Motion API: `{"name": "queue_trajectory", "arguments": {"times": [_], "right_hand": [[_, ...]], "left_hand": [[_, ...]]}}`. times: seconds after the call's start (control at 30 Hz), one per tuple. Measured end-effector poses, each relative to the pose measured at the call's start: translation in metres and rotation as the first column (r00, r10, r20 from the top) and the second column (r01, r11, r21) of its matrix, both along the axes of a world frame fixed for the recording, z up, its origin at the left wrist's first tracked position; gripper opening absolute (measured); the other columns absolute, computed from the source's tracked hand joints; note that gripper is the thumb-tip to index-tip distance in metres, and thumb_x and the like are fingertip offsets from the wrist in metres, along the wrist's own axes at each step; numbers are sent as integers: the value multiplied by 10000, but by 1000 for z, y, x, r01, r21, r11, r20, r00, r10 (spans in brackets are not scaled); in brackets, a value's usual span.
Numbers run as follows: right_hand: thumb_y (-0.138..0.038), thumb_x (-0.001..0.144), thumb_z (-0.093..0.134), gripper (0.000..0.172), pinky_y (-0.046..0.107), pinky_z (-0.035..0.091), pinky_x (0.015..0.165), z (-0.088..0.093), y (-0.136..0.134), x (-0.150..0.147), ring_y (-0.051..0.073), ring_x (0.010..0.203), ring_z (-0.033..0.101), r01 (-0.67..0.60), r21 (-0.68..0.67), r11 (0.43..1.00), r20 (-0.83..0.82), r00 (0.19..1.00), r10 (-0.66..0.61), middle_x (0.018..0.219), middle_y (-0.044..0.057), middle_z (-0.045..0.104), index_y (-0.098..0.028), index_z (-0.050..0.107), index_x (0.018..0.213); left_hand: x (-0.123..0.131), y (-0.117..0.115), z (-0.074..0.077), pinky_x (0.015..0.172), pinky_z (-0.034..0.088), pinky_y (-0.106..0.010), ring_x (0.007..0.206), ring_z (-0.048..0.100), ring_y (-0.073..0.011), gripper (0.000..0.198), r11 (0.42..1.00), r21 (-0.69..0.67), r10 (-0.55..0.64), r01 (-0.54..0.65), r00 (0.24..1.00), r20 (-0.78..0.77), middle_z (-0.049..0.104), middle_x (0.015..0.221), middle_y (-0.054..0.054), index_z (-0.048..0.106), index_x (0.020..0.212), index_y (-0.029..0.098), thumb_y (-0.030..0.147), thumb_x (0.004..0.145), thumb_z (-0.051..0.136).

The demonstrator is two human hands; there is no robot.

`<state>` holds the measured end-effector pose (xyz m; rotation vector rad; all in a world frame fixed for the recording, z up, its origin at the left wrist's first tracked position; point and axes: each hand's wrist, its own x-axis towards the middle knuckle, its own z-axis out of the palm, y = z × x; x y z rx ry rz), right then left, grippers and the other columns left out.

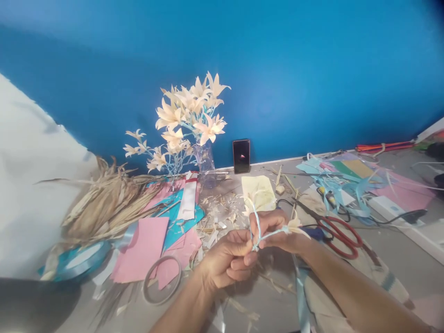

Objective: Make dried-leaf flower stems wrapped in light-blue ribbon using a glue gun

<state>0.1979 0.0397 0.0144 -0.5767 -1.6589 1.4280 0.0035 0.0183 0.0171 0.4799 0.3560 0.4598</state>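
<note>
Between my hands is a small branching flower stem (pixel 257 221) wrapped in light blue, with pale cream blossoms at its tips. One blossom (pixel 294 226) points right, past my right hand. My left hand (pixel 231 259) pinches the stem's lower joint between thumb and fingers. My right hand (pixel 275 226) is closed around the stem just above and right of that joint; its fingertips are partly hidden. A light blue ribbon (pixel 302 296) hangs below my right wrist. Red-handled scissors (pixel 342 237) lie to the right of my right forearm.
A clear vase (pixel 205 164) with cream flowers stands against the blue wall, beside a propped phone (pixel 241 156). Dried husks (pixel 100 203), pink paper (pixel 142 249), a ribbon roll (pixel 83 260) and a tape ring (pixel 162 280) lie left. A white power strip (pixel 388 208) and ribbons lie right.
</note>
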Motion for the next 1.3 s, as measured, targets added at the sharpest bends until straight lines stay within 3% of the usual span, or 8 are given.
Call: {"name": "queue_trajectory", "arguments": {"times": [0.17, 0.3, 0.4, 0.5, 0.7, 0.87, 1.0, 1.3], "right_hand": [[-440, 834, 733, 230, 325, 440, 688, 11, -3, 3, 198, 744, 575, 72, 106, 992, 135, 987, -87, 794, 39, 646, -231, 786, 752], [-467, 801, 744, 264, 292, 408, 629, 5, 0, -5, 172, 682, 527, 250, 36, 968, 98, 963, -252, 739, 11, 594, -210, 728, 746], [-500, 799, 723, 335, 270, 333, 545, -3, 2, -11, 138, 579, 408, 288, 3, 958, 166, 944, -285, 605, -21, 482, -188, 669, 691], [-467, 817, 697, 336, 262, 304, 523, -6, 0, -16, 122, 552, 357, 331, 0, 944, 179, 928, -325, 580, -35, 432, -187, 608, 654], [-400, 781, 689, 252, 262, 365, 584, -7, -4, -24, 135, 599, 461, 320, -149, 936, 68, 947, -313, 633, -21, 538, -188, 595, 682], [-407, 736, 707, 316, 253, 269, 532, -12, -2, -29, 110, 539, 359, 364, -249, 898, 86, 931, -354, 532, -53, 440, -193, 523, 593], [-453, 755, 689, 340, 256, 265, 535, -11, -2, -30, 111, 531, 365, 358, -257, 898, 65, 933, -353, 521, -42, 468, -187, 552, 593], [-445, 798, 679, 263, 270, 369, 606, 1, -1, -24, 145, 617, 511, 390, -165, 906, 56, 921, -386, 640, -27, 571, -189, 626, 770]], "left_hand": [[13, -8, -2, 339, 95, -149, 339, 179, 14, 370, 954, 184, 259, -236, 959, -116, 530, 511, 44, 600, 762, 141, 369, 666, 876], [21, -11, -6, 395, 196, -179, 392, 269, -35, 343, 661, 548, 710, -513, 663, -236, 482, 532, 62, 545, 707, 183, 447, 772, 754], [22, -10, -7, 470, 269, -204, 486, 357, -82, 289, 441, 788, 863, -429, 442, -243, 445, 554, 50, 542, 648, 183, 368, 825, 677], [23, -12, -10, 522, 306, -234, 528, 399, -119, 258, 340, 883, 913, -323, 336, -229, 462, 555, 36, 531, 629, 199, 308, 843, 626], [27, -18, -17, 548, 335, -267, 521, 448, -160, 242, 297, 936, 930, -188, 277, -240, 533, 556, 15, 527, 641, 228, 274, 878, 550], [26, -15, -21, 640, 389, -289, 616, 539, -196, 124, 193, 958, 958, -210, 251, -138, 636, 662, -23, 656, 713, 235, 240, 829, 614], [26, -14, -28, 586, 360, -274, 566, 511, -182, 175, 237, 946, 957, -221, 220, -188, 593, 599, -4, 614, 686, 233, 279, 855, 625], [31, -7, -22, 542, 407, -246, 512, 523, -131, 147, 333, 856, 924, -396, 316, -214, 625, 637, 8, 643, 808, 192, 335, 840, 656]]}}
